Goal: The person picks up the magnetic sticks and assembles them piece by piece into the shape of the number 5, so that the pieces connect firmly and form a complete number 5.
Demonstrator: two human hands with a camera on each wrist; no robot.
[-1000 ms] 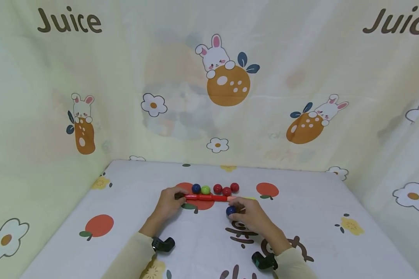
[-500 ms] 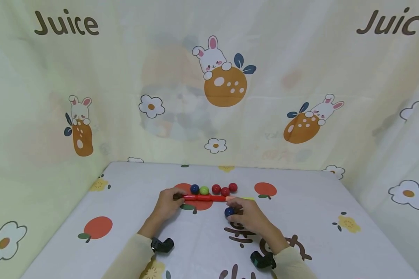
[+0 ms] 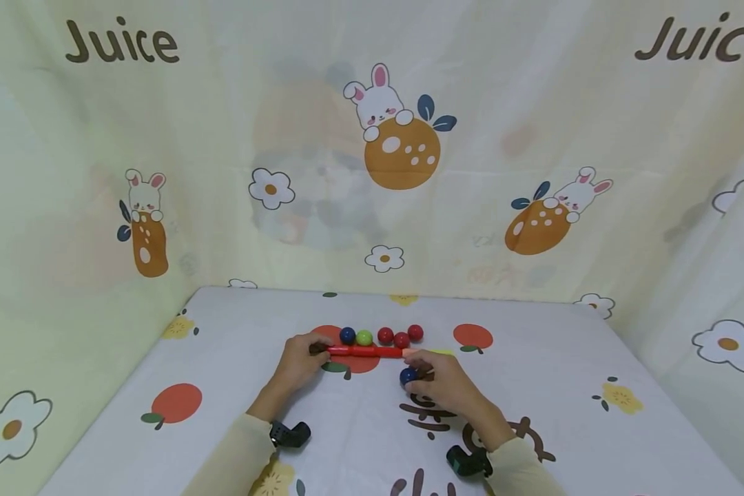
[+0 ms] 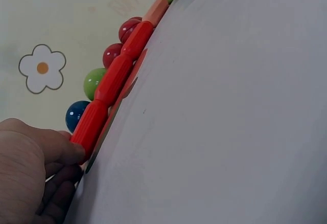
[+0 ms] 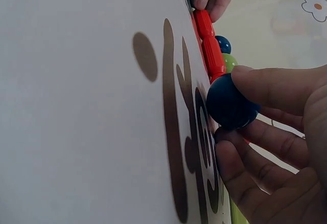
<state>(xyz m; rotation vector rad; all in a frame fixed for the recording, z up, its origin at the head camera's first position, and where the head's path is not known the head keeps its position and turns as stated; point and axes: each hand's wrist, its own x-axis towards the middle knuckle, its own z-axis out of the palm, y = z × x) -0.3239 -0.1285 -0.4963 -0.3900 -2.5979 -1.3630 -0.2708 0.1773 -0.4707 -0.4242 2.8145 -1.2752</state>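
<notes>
My left hand (image 3: pixel 299 363) pinches the left end of a segmented red rod (image 3: pixel 366 351) between thumb and fingers. Toward its right the rod turns pale pink, and a yellow-green length (image 3: pixel 443 352) shows beyond the right fingers. A shiny dark blue ball (image 5: pixel 229 103) is held by my right hand (image 3: pixel 451 383), thumb on one side and fingers on the other, just in front of the rod's pink part. Behind the rod stand another blue ball (image 3: pixel 347 335), a light green ball (image 3: pixel 364 337) and three red balls (image 3: pixel 386 335), lined up along it.
A white tablecloth (image 3: pixel 347 441) printed with fruit and brown lettering covers the table. Pale curtains (image 3: pixel 322 227) with rabbit and flower prints hang behind and at both sides. Each wrist carries a black strapped-on camera (image 3: pixel 290 435).
</notes>
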